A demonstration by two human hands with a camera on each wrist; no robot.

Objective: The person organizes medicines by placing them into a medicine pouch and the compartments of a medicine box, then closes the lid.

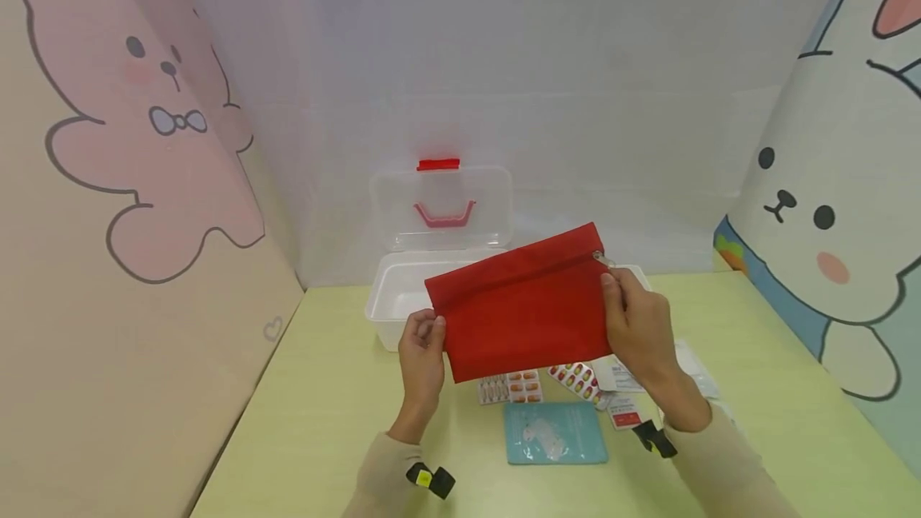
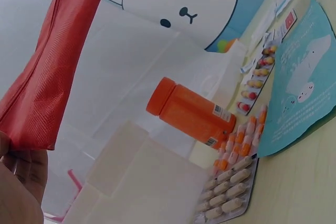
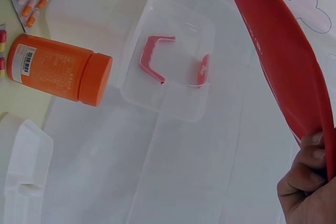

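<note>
A red zippered pouch [image 1: 525, 306] is held up above the table between both hands, tilted with its right end higher. My left hand [image 1: 423, 358] pinches its left edge between thumb and fingers. At the right edge, just below the metal zipper pull [image 1: 603, 258], my right hand [image 1: 640, 326] grips it. In the left wrist view the pouch [image 2: 58, 66] hangs from the left fingers; the right wrist view shows its side [image 3: 289, 51] held by the right hand [image 3: 310, 182]. Behind the pouch stands a white box [image 1: 403, 286] with its clear lid [image 1: 442, 190] raised, partly hidden.
Below lie a teal packet [image 1: 556, 432], blister packs [image 1: 509, 387] of capsules, another blister pack [image 1: 576, 380] and a small white-and-red packet [image 1: 623, 412]. An orange bottle [image 3: 60, 69] stands behind the pouch, beside the box. A white container [image 3: 26, 156] is at the right.
</note>
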